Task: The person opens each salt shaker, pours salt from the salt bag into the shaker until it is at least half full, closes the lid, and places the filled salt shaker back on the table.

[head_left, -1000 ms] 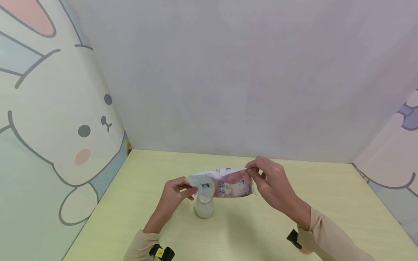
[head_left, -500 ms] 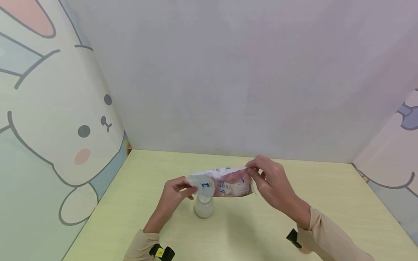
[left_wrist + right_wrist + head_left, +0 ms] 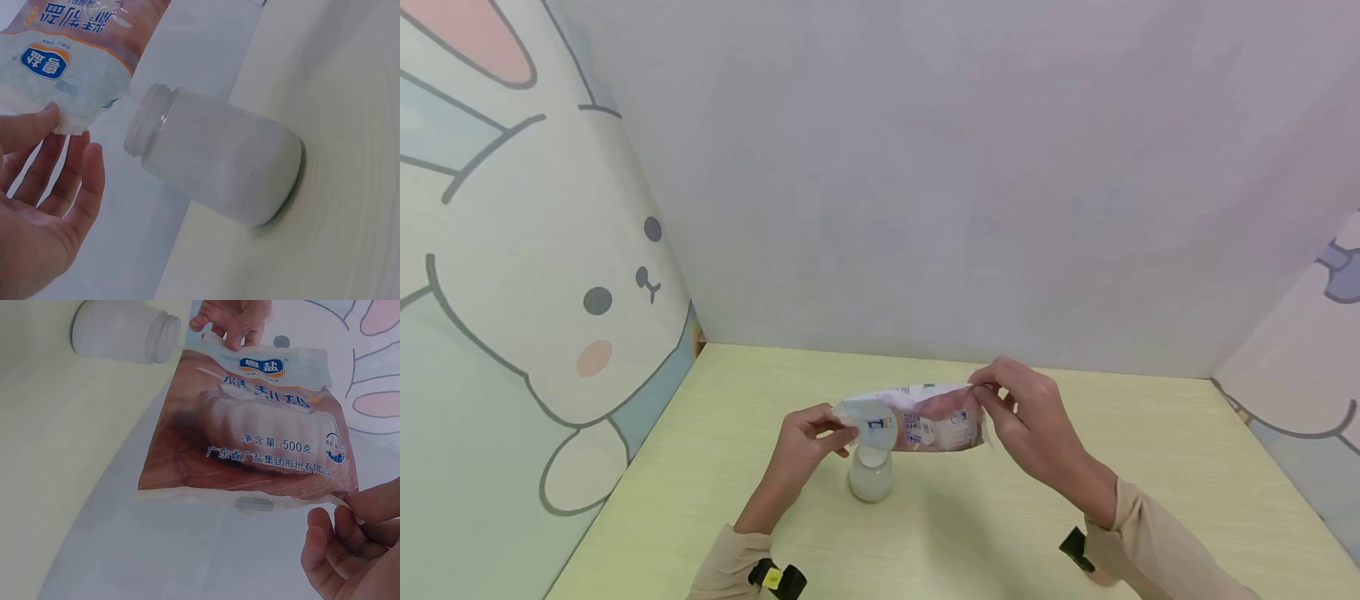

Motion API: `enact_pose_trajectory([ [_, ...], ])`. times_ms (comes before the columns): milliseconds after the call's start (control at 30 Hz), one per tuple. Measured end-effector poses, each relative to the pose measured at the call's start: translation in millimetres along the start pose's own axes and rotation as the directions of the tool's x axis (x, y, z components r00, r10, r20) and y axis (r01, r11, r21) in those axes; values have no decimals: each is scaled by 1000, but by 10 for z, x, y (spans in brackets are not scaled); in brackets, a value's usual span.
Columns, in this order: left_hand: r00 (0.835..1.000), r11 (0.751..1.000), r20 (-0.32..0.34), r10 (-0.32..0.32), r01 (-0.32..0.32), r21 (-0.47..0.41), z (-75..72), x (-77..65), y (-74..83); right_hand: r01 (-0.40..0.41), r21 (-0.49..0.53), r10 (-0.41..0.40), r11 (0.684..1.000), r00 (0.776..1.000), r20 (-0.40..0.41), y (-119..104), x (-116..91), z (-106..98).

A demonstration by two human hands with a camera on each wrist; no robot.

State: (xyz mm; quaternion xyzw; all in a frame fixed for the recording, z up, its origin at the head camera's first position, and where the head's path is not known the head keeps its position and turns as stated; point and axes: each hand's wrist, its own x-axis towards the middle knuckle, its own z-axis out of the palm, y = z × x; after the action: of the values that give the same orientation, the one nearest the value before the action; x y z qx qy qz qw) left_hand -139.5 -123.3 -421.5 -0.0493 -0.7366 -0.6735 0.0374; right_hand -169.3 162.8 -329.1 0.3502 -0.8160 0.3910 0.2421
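A salt bag, printed brown and pale blue and marked 500 g, is held level above a glass jar. My left hand pinches the pale-blue end of the bag between thumb and fingers, just over the jar's mouth. At the other end, my right hand pinches a corner of the bag. The bag looks rather flat in the right wrist view. Lidless and upright on the table, the jar looks whitish up to its neck. Whether salt is falling from the bag cannot be seen.
The pale yellow table meets a grey wall at the back. A panel with a rabbit drawing borders the left side, and another printed panel the right. A small round thing shows partly under the right sleeve.
The whole head view has shifted slightly to the right. Both hands keep their hold on the salt bag, and the jar stays in place.
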Motion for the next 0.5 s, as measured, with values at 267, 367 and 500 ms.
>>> enact_pose_trajectory([
  [267,1000,1000,-10,-11,11,8,6,-4,3,5,-1,-5,1000,1000,-2,-8,10,-2],
  [367,1000,1000,-13,-22,22,10,9,-5,0,6,-1,-6,1000,1000,-4,-5,8,-5],
  [500,1000,1000,-11,-24,24,6,9,-7,-11,10,0,-10,1000,1000,-5,-3,9,-4],
])
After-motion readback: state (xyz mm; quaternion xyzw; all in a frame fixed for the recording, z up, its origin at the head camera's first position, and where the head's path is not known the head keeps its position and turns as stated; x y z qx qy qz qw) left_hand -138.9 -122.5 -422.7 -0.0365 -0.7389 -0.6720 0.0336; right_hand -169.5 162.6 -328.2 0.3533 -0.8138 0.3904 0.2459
